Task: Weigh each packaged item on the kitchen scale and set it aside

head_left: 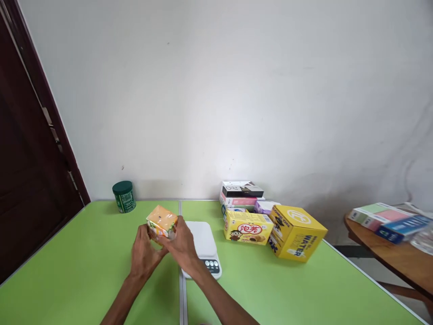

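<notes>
Between my two hands is a small orange-topped box (162,220) in shiny wrapping, tilted a little above the green table. My left hand (142,253) grips its left side and my right hand (182,241) its right side, fingers closed on it. The box's lower part is hidden behind my fingers. Just right of it, partly behind my right hand and forearm, lies a white kitchen scale (204,241) with a dark button panel at its near end. Its platform shows nothing on it.
At the back left stands a green lidded canister (124,197). To the right are a yellow snack box (248,228), a larger yellow box (297,232) and stacked cartons (241,194) by the wall. A wooden side table (375,243) with boxes stands beyond the green table's (84,271) right edge.
</notes>
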### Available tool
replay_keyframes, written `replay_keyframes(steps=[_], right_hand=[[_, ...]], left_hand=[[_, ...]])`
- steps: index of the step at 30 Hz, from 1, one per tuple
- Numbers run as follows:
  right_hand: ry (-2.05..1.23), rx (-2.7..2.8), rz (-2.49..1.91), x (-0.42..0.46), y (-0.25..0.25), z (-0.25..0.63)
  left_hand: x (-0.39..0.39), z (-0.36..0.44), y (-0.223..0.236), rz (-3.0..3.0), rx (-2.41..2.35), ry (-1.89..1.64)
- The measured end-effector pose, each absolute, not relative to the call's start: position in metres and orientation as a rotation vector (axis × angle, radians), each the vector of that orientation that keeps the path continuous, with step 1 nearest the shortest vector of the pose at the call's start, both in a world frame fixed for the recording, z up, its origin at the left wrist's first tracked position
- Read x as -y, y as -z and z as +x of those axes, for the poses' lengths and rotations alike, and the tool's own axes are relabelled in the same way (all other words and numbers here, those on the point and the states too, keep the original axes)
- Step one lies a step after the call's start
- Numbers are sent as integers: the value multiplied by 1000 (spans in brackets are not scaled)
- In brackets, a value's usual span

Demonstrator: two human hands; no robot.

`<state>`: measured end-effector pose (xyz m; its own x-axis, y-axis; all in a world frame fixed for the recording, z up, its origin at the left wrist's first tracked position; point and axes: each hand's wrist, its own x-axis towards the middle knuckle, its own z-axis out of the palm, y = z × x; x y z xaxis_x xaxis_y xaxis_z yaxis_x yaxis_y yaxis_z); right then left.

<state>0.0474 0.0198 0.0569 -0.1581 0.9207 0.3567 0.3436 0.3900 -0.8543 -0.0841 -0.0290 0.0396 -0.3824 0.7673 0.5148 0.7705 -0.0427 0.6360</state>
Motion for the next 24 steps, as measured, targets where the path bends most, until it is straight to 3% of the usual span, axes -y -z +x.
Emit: replay_keyframes(steps=[4, 10, 16, 24], right_hand=[[-664, 1638, -1223, -27, -66, 104], [-576, 1571, -1276, -40, -38, 151], [-570, 1548, -1318, -46, -21, 153], [-861, 1507, -1097, -36, -18, 184]], left_hand=[[10, -31, -46, -1881, 2057, 1493], [-8, 16, -25, -2018, 2158, 1395], [-17, 20, -8, -2038, 2135, 1355], [-14, -4, -2, -2144, 2016, 1567]])
